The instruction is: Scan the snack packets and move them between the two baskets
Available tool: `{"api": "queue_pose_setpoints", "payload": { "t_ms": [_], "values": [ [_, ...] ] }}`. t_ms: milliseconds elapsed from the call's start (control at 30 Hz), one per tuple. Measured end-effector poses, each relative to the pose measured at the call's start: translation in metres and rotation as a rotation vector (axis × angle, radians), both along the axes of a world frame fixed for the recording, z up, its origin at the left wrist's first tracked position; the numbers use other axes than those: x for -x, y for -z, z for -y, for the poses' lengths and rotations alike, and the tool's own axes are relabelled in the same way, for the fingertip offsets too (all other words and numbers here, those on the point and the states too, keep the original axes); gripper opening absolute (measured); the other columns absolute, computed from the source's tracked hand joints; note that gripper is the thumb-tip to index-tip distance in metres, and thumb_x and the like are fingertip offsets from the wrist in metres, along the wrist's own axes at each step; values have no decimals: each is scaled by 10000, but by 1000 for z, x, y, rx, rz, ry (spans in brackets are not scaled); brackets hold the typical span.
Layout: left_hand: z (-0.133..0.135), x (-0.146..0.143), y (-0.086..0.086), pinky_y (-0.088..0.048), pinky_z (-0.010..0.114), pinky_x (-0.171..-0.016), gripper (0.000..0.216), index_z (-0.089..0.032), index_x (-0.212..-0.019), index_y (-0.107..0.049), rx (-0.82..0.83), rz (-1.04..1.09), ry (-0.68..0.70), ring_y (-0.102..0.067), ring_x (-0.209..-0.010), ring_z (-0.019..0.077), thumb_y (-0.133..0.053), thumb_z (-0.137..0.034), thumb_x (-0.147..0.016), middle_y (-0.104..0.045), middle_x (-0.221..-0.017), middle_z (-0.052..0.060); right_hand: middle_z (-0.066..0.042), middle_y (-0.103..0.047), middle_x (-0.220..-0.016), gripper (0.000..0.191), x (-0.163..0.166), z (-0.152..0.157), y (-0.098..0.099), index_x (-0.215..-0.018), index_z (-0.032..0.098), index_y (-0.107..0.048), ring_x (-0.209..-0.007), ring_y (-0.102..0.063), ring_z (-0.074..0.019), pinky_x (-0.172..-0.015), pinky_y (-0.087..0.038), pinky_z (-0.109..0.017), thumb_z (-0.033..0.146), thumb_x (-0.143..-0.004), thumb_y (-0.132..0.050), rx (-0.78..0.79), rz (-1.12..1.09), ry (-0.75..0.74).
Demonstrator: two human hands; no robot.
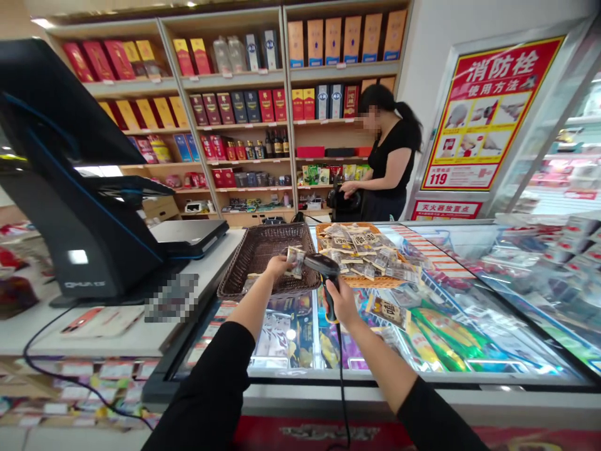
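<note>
far left: black plastic terminal with a slanted, flat screen [89, 175]; beside it, a flat grey rectangular weighing plate [188, 232]. next, a dark brown, coarsely woven rectangular basket [267, 241], corners rounded, on a glass-topped freezer with a pale front edge [404, 396].

left hand [278, 265] over this basket, fingers pinched on the left edge of a small, crinkly clear-and-tan plastic packet [295, 262]. packet held above the basket's right part, long axis roughly up and down in view.

just right of it, a black plastic handheld scanner with yellow trim [322, 264]: nose points left at the packet, head's long axis nearly crosswise, grip dropping below. cannot tell whether nose and packet touch. right hand [345, 304] has fingers wrapped round the grip; trigger pressed or not, cannot tell. thin black cable [342, 376] hangs down.

farther right: honey-coloured woven basket [370, 282], heaped with similar packets. behind, a co-worker in black [397, 166].
</note>
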State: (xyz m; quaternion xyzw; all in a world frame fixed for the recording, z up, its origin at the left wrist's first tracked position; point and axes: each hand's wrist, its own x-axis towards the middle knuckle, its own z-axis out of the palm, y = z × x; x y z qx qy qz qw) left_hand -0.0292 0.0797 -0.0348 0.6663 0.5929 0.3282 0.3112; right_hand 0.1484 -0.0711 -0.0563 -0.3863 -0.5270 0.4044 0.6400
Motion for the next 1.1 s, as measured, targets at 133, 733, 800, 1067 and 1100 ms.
{"api": "queue_pose_setpoints", "payload": {
  "t_ms": [133, 733, 800, 1067, 1100],
  "values": [
    [2, 10, -1, -447, 227, -573, 322, -123, -820, -699, -21, 469, -126, -596, -605, 134, -718, -346, -589, -679, -698, 48, 42, -515, -517, 230, 4, 8, 10, -829, 201, -499, -365, -477, -120, -374, -356, -221, 428, -860, -477, -12, 332, 95],
    [8, 7, -3, -459, 257, -621, 334, -139, -788, -685, -9, 662, -57, -614, -697, 173, -748, -334, -524, -684, -767, 53, 8, -547, -547, 225, -4, 11, 17, -852, 189, -530, -445, -528, -154, -424, -370, -236, 391, -882, -435, -42, 494, 125],
    [10, 6, -7, -460, 256, -622, 321, -140, -782, -682, 10, 658, -77, -612, -687, 167, -752, -317, -523, -681, -749, 48, 8, -546, -555, 224, -4, 11, 17, -837, 189, -515, -442, -524, -149, -420, -367, -233, 386, -890, -423, -36, 492, 121],
    [10, 6, -5, -469, 247, -584, 382, -132, -814, -691, -12, 602, -84, -619, -688, 173, -765, -364, -521, -687, -752, 63, 40, -516, -516, 238, -2, 13, 14, -805, 205, -486, -351, -470, -123, -358, -352, -230, 435, -863, -467, 21, 289, 97],
    [9, 6, -5, -468, 243, -574, 390, -131, -831, -692, -24, 586, -83, -618, -678, 170, -753, -382, -538, -688, -759, 66, 44, -513, -521, 245, -2, 12, 13, -804, 208, -475, -340, -461, -118, -348, -352, -230, 446, -861, -468, 19, 219, 97]
  ]
}}
